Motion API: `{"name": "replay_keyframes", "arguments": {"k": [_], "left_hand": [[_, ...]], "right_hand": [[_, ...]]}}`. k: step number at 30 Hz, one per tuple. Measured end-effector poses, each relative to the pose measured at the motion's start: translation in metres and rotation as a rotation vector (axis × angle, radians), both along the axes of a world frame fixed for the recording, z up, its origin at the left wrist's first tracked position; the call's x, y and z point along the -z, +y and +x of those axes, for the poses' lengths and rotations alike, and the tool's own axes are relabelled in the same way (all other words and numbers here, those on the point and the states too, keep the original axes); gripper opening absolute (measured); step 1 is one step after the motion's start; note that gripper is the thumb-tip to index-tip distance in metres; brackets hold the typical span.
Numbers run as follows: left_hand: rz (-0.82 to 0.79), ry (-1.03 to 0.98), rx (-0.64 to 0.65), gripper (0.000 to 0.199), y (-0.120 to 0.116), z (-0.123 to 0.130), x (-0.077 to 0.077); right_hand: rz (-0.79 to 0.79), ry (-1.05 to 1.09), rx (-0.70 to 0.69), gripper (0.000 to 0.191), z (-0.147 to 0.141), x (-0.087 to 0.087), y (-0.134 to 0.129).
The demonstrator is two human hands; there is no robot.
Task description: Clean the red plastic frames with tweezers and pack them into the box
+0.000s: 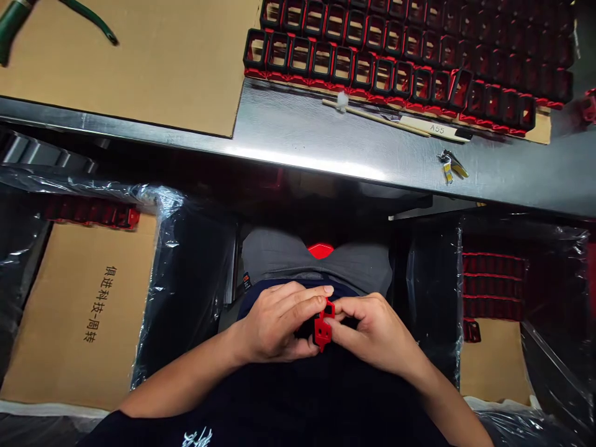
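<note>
A small red and black part (323, 330) is held between my two hands, close to my body and below the table's front edge. My left hand (284, 320) wraps round its left side, with fingers over the top and the thumb side below. From the right, my right hand (367, 329) pinches the red edge between thumb and forefinger. The black side of the part is mostly hidden behind my left fingers.
Rows of red and black parts (321, 59) stand on the metal table (288, 133), near a wooden stick (372, 117), a label marked A55 (435, 128) and small nippers (451, 166). Plastic-lined bins with cardboard (93, 267) and red parts (493, 285) flank me.
</note>
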State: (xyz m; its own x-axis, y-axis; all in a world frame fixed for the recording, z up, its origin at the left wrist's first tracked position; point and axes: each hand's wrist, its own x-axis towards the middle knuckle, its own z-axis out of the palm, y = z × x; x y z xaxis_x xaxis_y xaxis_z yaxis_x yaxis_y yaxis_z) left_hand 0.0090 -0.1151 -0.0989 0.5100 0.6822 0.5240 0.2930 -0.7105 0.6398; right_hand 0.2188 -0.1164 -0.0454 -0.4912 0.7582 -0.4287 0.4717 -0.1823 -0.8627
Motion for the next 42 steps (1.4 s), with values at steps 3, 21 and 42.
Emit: {"name": "replay_keyframes", "arguments": {"k": [3,21,42], "left_hand": [[-0.001,0.000,-0.005,0.050,0.000,0.001,0.000],[0.036,0.005,-0.027,0.051,-0.004,0.001,0.003],[0.065,0.047,-0.021,0.047,-0.004,-0.001,0.001]], "right_hand": [[0.020,-0.033,-0.034,0.035,0.002,0.000,0.000],[-0.072,0.038,-0.043,0.032,0.007,0.003,-0.001],[-0.060,0.043,-0.112,0.035,0.010,-0.001,0.000]]}}
